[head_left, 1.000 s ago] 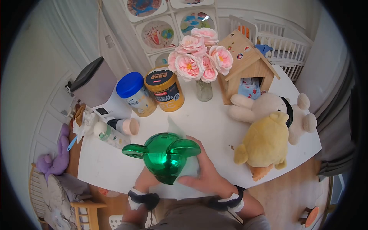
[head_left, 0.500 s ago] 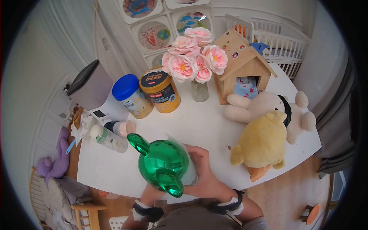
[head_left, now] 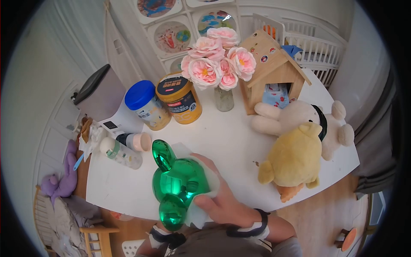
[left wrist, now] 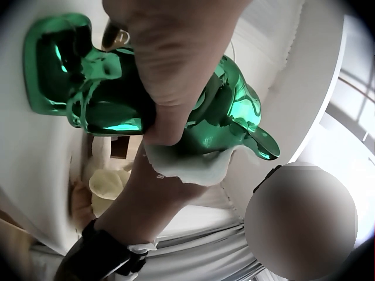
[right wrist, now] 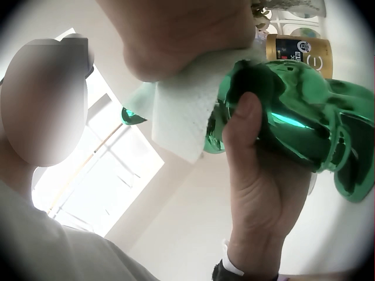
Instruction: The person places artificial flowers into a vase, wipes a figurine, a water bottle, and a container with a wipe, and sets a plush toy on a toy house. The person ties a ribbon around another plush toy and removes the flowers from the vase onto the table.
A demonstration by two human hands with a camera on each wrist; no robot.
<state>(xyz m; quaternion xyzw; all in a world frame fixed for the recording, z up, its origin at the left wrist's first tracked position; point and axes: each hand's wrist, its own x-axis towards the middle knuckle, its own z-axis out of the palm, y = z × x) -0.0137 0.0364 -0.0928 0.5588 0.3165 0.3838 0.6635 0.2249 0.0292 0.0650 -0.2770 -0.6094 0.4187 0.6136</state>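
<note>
A shiny green figurine (head_left: 182, 182) with two long rounded ears is held up over the table's near edge, its head toward the head camera. My left hand (left wrist: 181, 64) grips its body from below, thumb across it in the right wrist view; in the head view the figurine mostly hides this hand. My right hand (head_left: 227, 201) pinches a white wipe (right wrist: 184, 105) and presses it against the right side of the figurine's head, thumb on the near side. The figurine's blocky lower end shows in the left wrist view.
On the white table (head_left: 231, 145) stand a blue-lidded can (head_left: 147, 107), a gold can (head_left: 180, 98), a vase of pink flowers (head_left: 224, 98) and a wooden house (head_left: 269, 64). A baby bottle (head_left: 124, 154) lies left. Plush toys (head_left: 295, 162) lie right.
The figurine has turned, so its ears now run from far to near instead of side to side. My right hand has moved the wipe further over the head's right side.
</note>
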